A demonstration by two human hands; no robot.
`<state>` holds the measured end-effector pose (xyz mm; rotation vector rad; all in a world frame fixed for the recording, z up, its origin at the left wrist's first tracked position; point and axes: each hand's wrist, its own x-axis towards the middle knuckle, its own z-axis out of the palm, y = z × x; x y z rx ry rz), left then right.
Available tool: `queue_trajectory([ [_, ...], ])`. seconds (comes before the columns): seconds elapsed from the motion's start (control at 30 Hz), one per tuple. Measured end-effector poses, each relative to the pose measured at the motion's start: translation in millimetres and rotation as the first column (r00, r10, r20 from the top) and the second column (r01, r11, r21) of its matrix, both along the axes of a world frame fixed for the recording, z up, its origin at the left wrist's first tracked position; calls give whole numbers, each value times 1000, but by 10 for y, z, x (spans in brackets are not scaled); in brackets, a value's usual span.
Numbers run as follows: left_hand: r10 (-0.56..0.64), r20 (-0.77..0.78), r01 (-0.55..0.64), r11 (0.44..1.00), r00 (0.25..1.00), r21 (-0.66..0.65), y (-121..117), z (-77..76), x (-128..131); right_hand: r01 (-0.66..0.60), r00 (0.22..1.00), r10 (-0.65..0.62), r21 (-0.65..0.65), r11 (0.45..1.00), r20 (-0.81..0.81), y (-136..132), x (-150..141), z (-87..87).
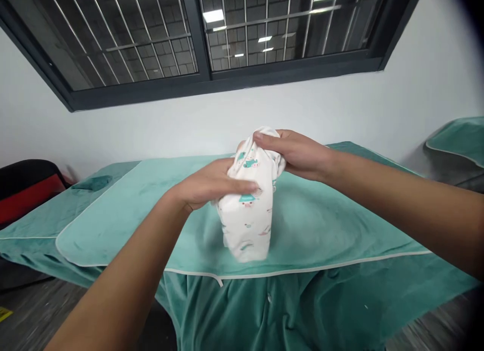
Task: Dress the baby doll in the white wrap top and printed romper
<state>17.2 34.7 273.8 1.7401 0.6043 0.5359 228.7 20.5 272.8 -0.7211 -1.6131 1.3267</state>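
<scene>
A small white cloth [247, 225] printed with little teal and pink figures hangs bunched above a table covered in teal cloth [321, 225]. My left hand [212, 185] grips its left side, fingers closed across the fabric. My right hand [293, 152] pinches the bunched top of the same white cloth from the right. The lower end of the white cloth dangles just over the teal cover near the table's front edge.
A white-piped teal mat [113, 220] lies on top of the table cover. A black and red object [26, 189] sits at the left edge. A second teal-covered surface [459, 136] shows at the right. A white wall and dark barred window [196, 43] stand behind.
</scene>
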Motion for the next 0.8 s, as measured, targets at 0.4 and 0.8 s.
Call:
queue_trajectory([
  [0.4,174,195,-159,983,965,-91,88,-227,-70,-180,934,208,-118,976,290,-33,9,-165],
  [0.8,43,297,10,985,954,-174,190,-429,-283,-9,993,-2,-93,996,-117,-22,-192,-331],
])
